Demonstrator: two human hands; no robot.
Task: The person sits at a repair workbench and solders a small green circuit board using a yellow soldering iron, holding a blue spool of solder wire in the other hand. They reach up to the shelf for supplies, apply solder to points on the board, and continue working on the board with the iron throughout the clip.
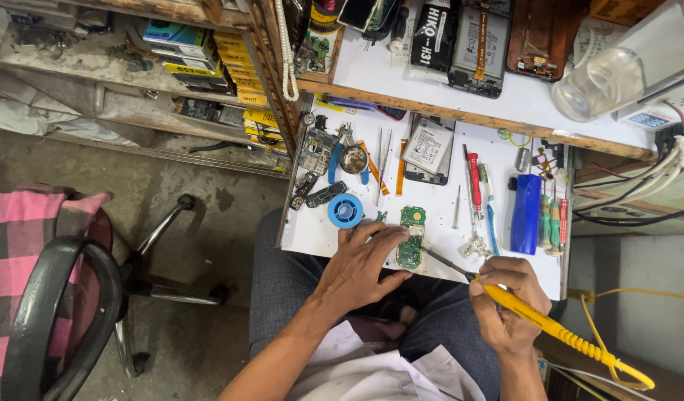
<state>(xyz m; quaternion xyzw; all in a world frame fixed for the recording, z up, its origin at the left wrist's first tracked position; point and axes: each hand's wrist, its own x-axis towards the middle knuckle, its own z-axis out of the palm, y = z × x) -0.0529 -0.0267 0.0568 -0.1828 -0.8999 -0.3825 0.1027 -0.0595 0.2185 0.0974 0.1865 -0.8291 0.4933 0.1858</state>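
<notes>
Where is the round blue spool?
In the head view, the blue spool lies on the white table, just above the left hand, left of the green circuit board.

One head-worn camera looks steeply down, close over the white worktable (438, 215).
</notes>
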